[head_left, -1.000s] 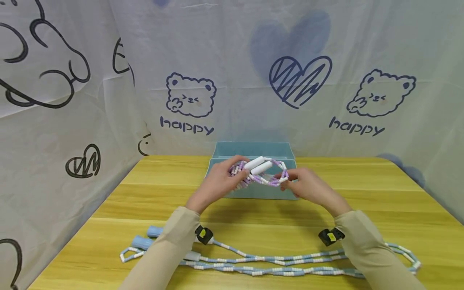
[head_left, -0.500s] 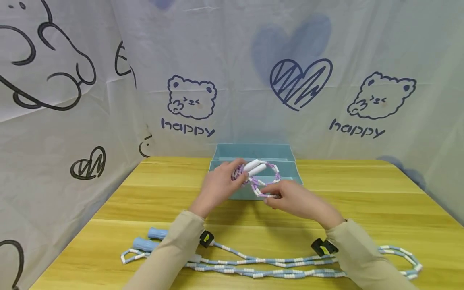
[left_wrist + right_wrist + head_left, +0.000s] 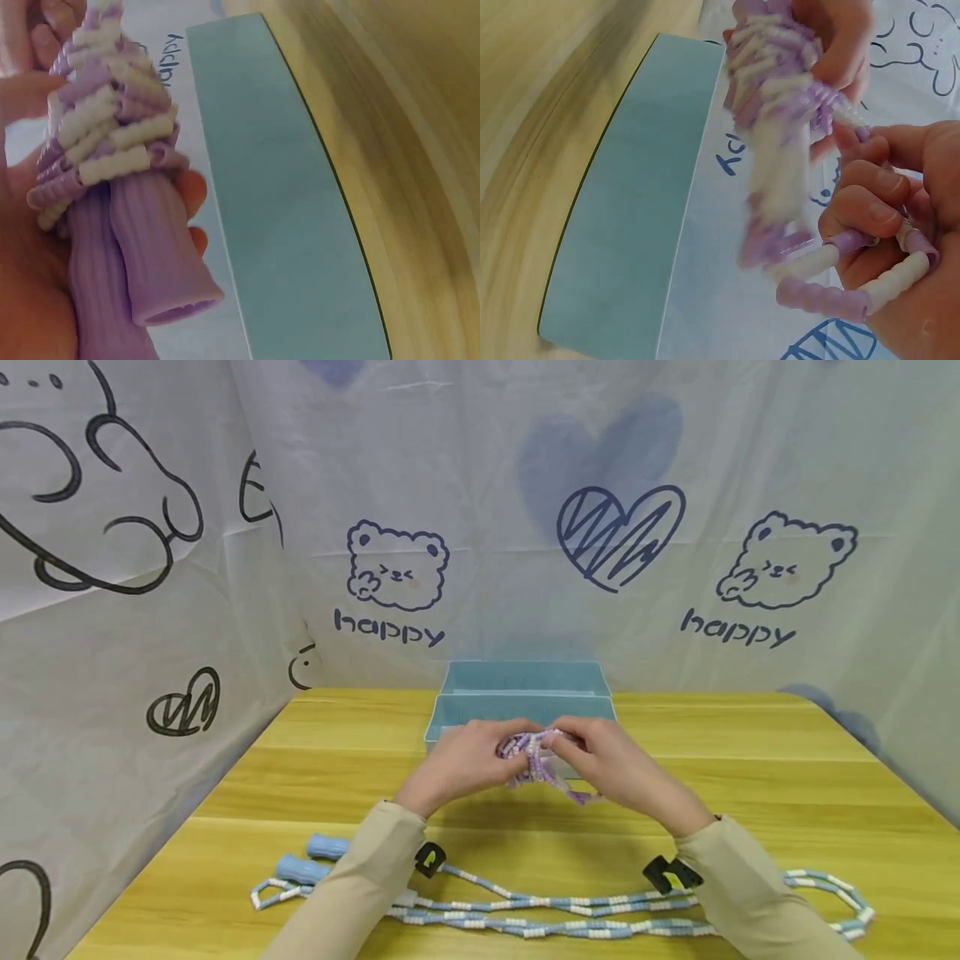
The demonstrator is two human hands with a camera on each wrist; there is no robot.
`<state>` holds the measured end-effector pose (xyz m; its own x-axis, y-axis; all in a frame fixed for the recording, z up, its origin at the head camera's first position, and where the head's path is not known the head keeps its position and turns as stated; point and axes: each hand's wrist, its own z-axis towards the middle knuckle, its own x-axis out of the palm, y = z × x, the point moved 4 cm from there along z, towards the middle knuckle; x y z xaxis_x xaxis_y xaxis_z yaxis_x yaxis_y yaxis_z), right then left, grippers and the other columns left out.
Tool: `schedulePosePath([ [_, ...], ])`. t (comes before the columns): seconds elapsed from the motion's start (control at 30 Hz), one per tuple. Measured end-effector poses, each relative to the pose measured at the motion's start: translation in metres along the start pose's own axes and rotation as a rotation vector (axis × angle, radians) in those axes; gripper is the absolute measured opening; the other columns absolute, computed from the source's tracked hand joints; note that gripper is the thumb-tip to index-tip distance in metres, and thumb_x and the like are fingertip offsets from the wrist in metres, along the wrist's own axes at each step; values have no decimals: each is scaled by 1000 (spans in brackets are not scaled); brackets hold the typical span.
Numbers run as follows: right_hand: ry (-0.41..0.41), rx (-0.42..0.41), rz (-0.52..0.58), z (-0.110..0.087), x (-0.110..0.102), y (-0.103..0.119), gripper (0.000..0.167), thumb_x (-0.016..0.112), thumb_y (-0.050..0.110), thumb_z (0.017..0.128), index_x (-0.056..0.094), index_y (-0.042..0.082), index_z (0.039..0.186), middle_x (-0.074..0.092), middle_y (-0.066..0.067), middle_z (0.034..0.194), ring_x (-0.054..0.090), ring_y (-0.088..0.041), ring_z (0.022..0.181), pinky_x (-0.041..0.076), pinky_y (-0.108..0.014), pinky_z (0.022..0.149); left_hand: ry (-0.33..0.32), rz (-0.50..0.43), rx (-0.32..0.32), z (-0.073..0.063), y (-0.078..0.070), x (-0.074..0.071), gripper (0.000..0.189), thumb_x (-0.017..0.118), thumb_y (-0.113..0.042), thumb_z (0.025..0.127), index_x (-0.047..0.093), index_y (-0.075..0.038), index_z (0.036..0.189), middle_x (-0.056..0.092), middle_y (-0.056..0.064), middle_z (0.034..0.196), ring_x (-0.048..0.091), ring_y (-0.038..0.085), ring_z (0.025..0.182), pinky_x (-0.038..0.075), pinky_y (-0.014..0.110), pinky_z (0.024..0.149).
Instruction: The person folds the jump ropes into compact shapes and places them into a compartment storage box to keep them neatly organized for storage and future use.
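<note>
A purple-and-white beaded jump rope (image 3: pixel 536 758) is wound into a bundle above the table. My left hand (image 3: pixel 468 762) grips the bundle, with the thumb in front. Two ribbed purple handles (image 3: pixel 161 251) stick out of the coils in the left wrist view. Close against it, my right hand (image 3: pixel 626 768) holds the free end of the rope, and a short bead loop (image 3: pixel 821 298) hangs from its curled fingers in the right wrist view. Behind both hands stands a light blue open box (image 3: pixel 525 705), its front partly hidden by them.
Along the table's near side lies a blue-and-white beaded jump rope (image 3: pixel 534 932), stretched out left to right under my forearms. Its blue handles (image 3: pixel 302 867) are at the left. A printed cloth (image 3: pixel 510 585) hangs behind the wooden table (image 3: pixel 750 752).
My right hand has come left, first drawing the rope's loop down, and now meets the left hand at the bundle. The white pieces seen earlier in the head view are now hidden.
</note>
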<state>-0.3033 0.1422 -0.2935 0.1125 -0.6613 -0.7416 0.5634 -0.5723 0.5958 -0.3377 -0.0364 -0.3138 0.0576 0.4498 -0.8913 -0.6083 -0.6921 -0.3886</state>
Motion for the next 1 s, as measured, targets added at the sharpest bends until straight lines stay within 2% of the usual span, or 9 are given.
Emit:
schedulePosePath([
  [0.07,-43,-12,-13,0,-1,-1,22,48,31,105,65,17,99,49,0,66,39,-14,54,35,-30,52,33,-15,18,-1,-3,0,46,54,-41,91,56,-36,137,63,-12,89,55,11,62,45,31,53],
  [0.17,-122,-14,-52,1,-4,-4,19,53,31,103,67,18,100,59,3,75,48,-15,59,41,-30,53,78,-65,46,-1,-7,-1,50,55,-46,91,55,-31,139,64,-12,95,58,11,70,48,32,62],
  [0.27,-187,32,-90,1,-8,-10,20,59,37,99,69,20,100,65,4,85,56,-15,66,47,-31,56,113,-139,55,-2,-10,0,54,54,-54,93,54,-28,141,64,-12,102,60,9,82,50,32,74],
  [0.33,-210,78,-85,2,-11,-15,24,62,42,96,71,21,100,66,3,87,58,-16,67,50,-33,57,128,-205,49,-2,-11,1,54,54,-59,93,55,-30,138,65,-11,102,62,9,85,51,33,77],
  [0.47,-189,161,-22,3,-13,-24,36,66,54,89,70,21,102,64,0,83,57,-19,66,50,-35,57,127,-293,47,-1,-12,3,49,57,-65,89,60,-35,128,66,-11,96,63,11,82,52,33,72],
  [0.6,-146,186,50,5,-12,-31,40,69,55,86,68,19,104,61,-5,81,57,-23,67,51,-37,58,119,-292,53,-1,-10,5,51,61,-63,88,61,-32,129,66,-12,95,62,11,80,52,33,69],
  [0.7,-126,172,109,7,-12,-33,35,71,46,89,65,17,108,63,-6,88,59,-24,70,52,-37,58,117,-281,46,-1,-6,5,50,63,-58,89,62,-29,129,66,-10,98,62,12,80,52,33,68],
  [0.83,-124,123,170,7,-13,-35,28,70,32,93,62,13,111,63,-6,101,59,-24,74,49,-33,59,111,-286,25,0,-2,5,42,66,-52,88,63,-31,124,65,-8,99,62,14,80,53,33,68],
  [1.0,-139,104,168,8,-16,-37,25,72,30,91,63,13,107,63,-6,103,58,-23,76,49,-33,61,137,-399,39,0,2,5,34,66,-52,88,63,-36,117,64,-4,100,62,18,83,52,37,70],
])
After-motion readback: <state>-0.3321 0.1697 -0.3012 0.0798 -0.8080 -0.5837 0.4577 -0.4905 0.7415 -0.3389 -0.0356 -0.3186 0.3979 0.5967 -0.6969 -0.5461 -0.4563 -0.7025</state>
